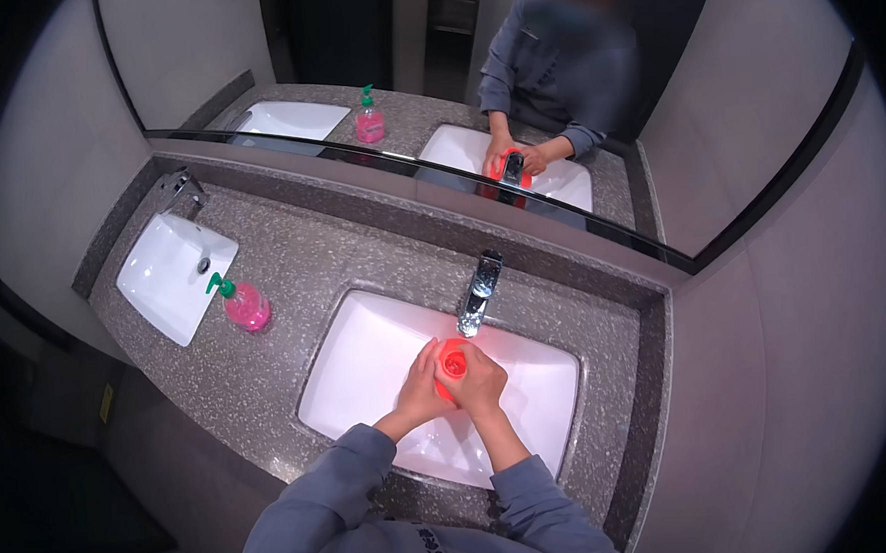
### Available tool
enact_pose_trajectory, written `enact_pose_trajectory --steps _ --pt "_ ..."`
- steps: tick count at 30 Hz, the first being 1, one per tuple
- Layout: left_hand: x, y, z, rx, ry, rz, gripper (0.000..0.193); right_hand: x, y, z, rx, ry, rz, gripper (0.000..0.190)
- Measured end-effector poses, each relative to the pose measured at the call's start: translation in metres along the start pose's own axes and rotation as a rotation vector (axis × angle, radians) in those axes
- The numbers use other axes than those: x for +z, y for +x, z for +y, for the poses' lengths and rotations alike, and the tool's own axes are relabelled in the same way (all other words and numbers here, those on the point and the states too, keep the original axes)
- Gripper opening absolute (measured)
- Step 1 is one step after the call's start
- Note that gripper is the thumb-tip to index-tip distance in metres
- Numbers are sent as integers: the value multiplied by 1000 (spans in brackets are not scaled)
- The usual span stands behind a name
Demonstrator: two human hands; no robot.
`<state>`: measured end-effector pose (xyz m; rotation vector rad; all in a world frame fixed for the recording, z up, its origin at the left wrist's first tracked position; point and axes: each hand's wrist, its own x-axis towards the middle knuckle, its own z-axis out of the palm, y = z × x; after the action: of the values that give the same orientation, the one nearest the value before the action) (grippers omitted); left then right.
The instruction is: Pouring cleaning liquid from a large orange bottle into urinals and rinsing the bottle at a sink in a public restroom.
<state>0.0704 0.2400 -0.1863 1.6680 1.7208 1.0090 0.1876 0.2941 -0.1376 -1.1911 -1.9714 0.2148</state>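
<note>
Both hands are around a bright orange-red plastic container (454, 363) with a round opening that faces up towards me. My left hand (421, 386) wraps its left side. On the other side, my right hand (483, 377) grips it near the opening, with the thumb across the front. Much of the container's body is hidden by the fingers. It is held over the white rectangular sink basin (353, 356), just in front of the chrome faucet (480, 293). Whether water is running cannot be told.
A pump bottle of pink liquid soap (247, 307) with a green top stands on the speckled grey stone countertop (291, 243). Further left are a second white basin (160, 265) and its faucet (181, 189). A black-framed mirror (432, 74) spans the wall behind.
</note>
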Motion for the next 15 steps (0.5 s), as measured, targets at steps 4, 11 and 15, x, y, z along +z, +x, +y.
enact_pose_trajectory --steps 4,11,15 --pt "-7 -11 3 8 36 -29 118 0 -6 7 -45 10 56 33" --pt "-39 -74 1 -81 24 -94 75 -33 -20 5 -38 16 63 34" --pt "-57 -104 13 -356 -189 -165 58 -82 -15 -27 -141 38 88 34"
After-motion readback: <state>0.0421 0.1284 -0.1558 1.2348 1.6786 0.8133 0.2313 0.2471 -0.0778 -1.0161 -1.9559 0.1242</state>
